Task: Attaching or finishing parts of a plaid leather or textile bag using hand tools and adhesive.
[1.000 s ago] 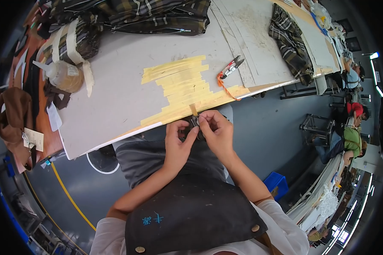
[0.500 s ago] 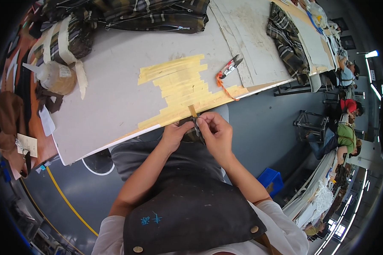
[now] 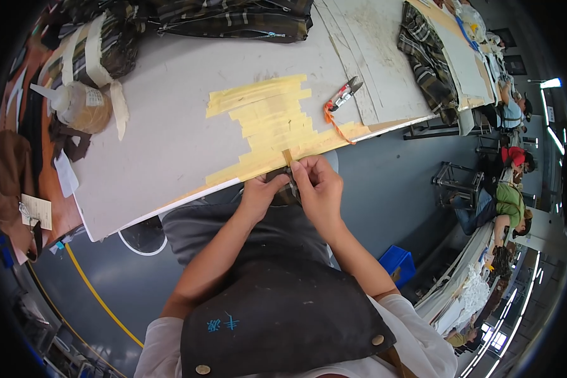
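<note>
At the table's front edge, over my lap, both hands pinch a small dark plaid cloth piece (image 3: 288,194). My left hand (image 3: 257,198) is closed on its left side, thumb pointing at the middle. The thumb and fingers of my right hand (image 3: 321,188) press together at its upper right. Between the fingertips a narrow tan strip (image 3: 288,155) sticks up toward the table; whether it is fixed to the cloth I cannot tell. Yellow masking tape (image 3: 268,126) covers the tabletop just beyond. Red-handled snips (image 3: 345,94) with an orange cord lie to the right.
Plaid garments with zippers (image 3: 233,22) lie along the far side, and another folded plaid piece (image 3: 427,63) at far right. A squeeze bottle (image 3: 82,108) stands at left beside a cloth-wrapped bundle (image 3: 97,53). A blue bin (image 3: 397,266) sits on the floor; several people work at right.
The view has shifted slightly, so the table sits a little higher in the picture. Both hands keep their pinch on the cloth, with the right fingertips slightly closer around the tan strip.
</note>
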`<state>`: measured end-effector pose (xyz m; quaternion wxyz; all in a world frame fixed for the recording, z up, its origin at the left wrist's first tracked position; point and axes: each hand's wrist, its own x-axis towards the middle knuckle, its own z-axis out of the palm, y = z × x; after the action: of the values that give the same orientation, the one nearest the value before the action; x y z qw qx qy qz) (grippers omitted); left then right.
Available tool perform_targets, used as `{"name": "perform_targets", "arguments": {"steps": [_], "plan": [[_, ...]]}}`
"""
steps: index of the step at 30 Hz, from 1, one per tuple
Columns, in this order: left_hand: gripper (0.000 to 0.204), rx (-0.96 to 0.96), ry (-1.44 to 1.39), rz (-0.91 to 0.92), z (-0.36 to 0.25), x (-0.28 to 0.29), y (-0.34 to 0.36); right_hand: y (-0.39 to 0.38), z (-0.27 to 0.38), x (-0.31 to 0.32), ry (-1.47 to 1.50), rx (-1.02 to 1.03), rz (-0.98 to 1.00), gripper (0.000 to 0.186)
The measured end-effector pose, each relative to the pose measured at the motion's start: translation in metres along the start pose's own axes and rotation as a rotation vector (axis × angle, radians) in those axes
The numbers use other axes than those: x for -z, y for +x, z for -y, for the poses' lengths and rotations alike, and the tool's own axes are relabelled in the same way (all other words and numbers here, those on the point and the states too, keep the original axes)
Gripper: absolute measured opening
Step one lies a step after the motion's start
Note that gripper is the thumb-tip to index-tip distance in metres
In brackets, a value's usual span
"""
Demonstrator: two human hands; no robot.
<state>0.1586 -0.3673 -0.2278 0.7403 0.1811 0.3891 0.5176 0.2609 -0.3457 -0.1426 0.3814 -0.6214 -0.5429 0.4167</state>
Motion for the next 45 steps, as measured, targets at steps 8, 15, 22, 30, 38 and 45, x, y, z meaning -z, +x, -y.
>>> {"name": "perform_targets", "arguments": {"steps": [8, 15, 22, 30, 38, 45], "plan": [[0.015, -0.022, -0.021, -0.033, -0.002, -0.002, -0.002, -0.007, -0.003, 0.015, 0.308, -0.123, 0.199, 0.011], [0.014, -0.051, -0.024, -0.030, 0.001, -0.001, -0.001, -0.003, -0.002, 0.012, 0.358, -0.324, 0.202, 0.014], [0.019, -0.014, -0.009, -0.023, 0.001, 0.004, 0.001, -0.004, -0.004, 0.023, 0.527, -0.366, 0.282, 0.014], [0.022, -0.056, -0.037, -0.022, 0.001, 0.000, 0.003, 0.005, -0.010, 0.012, 0.574, -0.472, 0.273, 0.016], [0.012, 0.029, 0.335, 0.049, -0.004, 0.012, -0.014, -0.022, -0.004, 0.033, 0.447, -0.395, 0.389, 0.025], [0.015, -0.566, 1.089, 0.086, -0.035, -0.020, -0.077, -0.076, -0.004, 0.071, -0.019, -0.043, 0.347, 0.027]]}}
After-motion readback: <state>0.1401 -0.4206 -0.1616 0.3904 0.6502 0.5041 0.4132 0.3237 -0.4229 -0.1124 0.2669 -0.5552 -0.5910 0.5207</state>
